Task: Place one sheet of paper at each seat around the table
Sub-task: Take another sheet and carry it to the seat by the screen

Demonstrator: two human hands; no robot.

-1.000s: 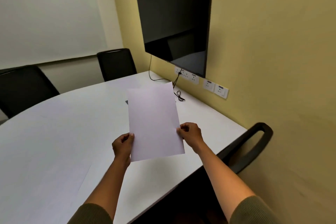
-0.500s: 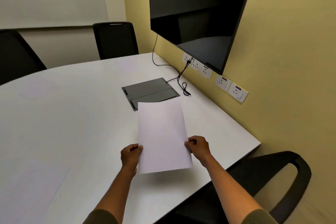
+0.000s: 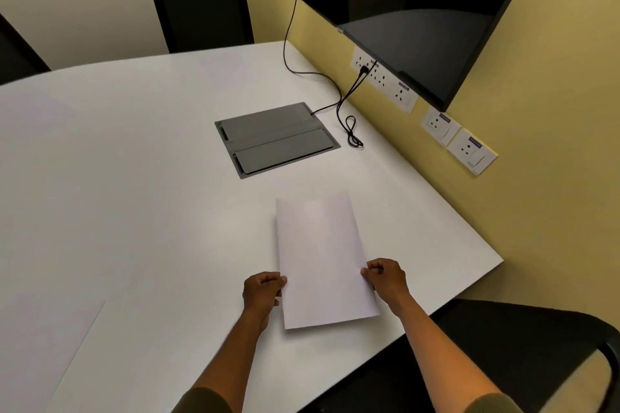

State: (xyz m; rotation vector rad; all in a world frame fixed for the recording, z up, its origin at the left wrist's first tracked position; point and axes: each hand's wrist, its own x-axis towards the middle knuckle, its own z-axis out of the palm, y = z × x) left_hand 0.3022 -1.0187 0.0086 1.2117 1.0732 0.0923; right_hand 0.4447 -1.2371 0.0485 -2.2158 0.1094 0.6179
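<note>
A white sheet of paper (image 3: 323, 258) lies low over the white table (image 3: 134, 194), near its front right edge, in front of the black chair (image 3: 523, 355) at the lower right. My left hand (image 3: 263, 292) pinches the sheet's left edge and my right hand (image 3: 385, 278) pinches its right edge. Whether the sheet rests flat on the table or hovers just above it I cannot tell. Another white sheet (image 3: 43, 342) lies on the table at the lower left. A faint sheet (image 3: 218, 60) seems to lie before the far chair (image 3: 198, 7).
A grey cable-box lid (image 3: 276, 139) is set into the table beyond the sheet. A black cable (image 3: 349, 124) runs from it to wall sockets (image 3: 382, 77) under the black screen (image 3: 402, 10). Part of another dark chair (image 3: 16, 54) shows at the far left.
Both hands have lowered the sheet from tilted up in the air toward the tabletop. The view has tipped downward and closer to the table.
</note>
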